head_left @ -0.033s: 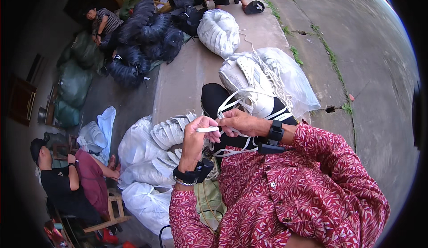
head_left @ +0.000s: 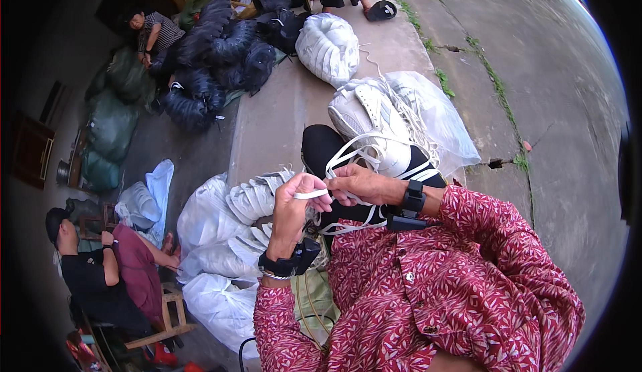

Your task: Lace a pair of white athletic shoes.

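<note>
A white shoelace [head_left: 309, 194] runs across my left hand [head_left: 294, 205], whose fingers are closed on it. Close against its fingertips, my right hand [head_left: 363, 183] pinches the same white lacing. Loops of lace hang from the right hand over my dark-clad lap. Just beyond the hands, a white shoe upper [head_left: 376, 128] with a row of eyelets rests on my knees, and lace loops lie over its near end. A bunch of loose white laces [head_left: 420, 128] lies along its right side. The exact tip of the pinched lace is hidden between the fingers.
Stacked white uppers [head_left: 254, 198] and white plastic bags [head_left: 217, 308] stand to my left. Ahead lie a white bundle [head_left: 328, 50] and dark bundles [head_left: 197, 101]; a clear bag [head_left: 438, 98] is beside the laces. A seated person [head_left: 93, 272] is at left; two others sit farther off.
</note>
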A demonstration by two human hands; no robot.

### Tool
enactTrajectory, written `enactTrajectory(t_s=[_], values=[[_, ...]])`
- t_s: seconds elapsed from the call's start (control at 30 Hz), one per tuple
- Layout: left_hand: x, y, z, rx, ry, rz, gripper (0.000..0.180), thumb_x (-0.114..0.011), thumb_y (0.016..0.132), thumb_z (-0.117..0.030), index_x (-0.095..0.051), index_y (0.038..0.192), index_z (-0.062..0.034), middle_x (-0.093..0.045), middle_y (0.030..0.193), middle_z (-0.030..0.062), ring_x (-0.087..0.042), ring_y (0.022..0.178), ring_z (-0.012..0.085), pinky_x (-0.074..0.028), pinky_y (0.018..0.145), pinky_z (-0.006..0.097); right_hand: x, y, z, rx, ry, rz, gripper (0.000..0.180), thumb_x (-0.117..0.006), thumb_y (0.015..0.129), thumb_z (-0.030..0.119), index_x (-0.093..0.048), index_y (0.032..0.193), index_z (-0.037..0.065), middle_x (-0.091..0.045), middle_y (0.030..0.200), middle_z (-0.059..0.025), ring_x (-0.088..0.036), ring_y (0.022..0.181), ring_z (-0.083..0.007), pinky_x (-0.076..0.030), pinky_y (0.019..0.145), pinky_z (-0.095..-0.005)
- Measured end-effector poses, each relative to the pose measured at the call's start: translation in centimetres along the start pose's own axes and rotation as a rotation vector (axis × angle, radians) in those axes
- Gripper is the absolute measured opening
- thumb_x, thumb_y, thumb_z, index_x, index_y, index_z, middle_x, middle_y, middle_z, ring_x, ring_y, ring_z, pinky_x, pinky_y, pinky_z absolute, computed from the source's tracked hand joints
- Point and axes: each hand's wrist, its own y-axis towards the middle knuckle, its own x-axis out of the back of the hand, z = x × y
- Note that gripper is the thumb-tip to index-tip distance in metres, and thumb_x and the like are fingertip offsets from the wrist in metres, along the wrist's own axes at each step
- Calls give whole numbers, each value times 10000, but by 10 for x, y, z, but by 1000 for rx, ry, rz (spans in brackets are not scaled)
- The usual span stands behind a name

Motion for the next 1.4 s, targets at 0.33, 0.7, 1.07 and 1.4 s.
enactTrajectory(t_s=[0.33,0.7,1.07,1.4], values=[[-13,-17,-19,-602,584,-384,105,-631,827,-78,-604,829,24,-632,765,59,-579,699,113,-444,655,231,2,8,-8,2,55,25,186,-571,880,176,-581,757,37,-491,531,9,-460,436,-81,-364,411,-216],[3,-53,-77,-1149,1519,-1085,191,-609,808,-72,-592,989,-12,-570,1098,205,-518,1102,397,-399,911,468,23,0,-7,23,71,-139,143,-556,867,113,-572,756,25,-465,511,12,-441,420,-81,-332,387,-217],[3,-35,-44,-493,462,-329,132,-605,794,-38,-609,904,34,-643,902,128,-617,882,211,-466,781,295,30,-29,25,170,214,-79,143,-542,866,98,-561,759,6,-426,514,7,-387,422,-87,-333,418,-228],[-6,14,69,-289,1064,-73,538,-744,619,-152,-528,1100,-48,-383,1301,224,-336,1234,419,-300,1016,462,12,-104,119,398,8,68,192,-544,906,169,-590,814,6,-379,511,47,-333,421,-45,-245,396,-192]])
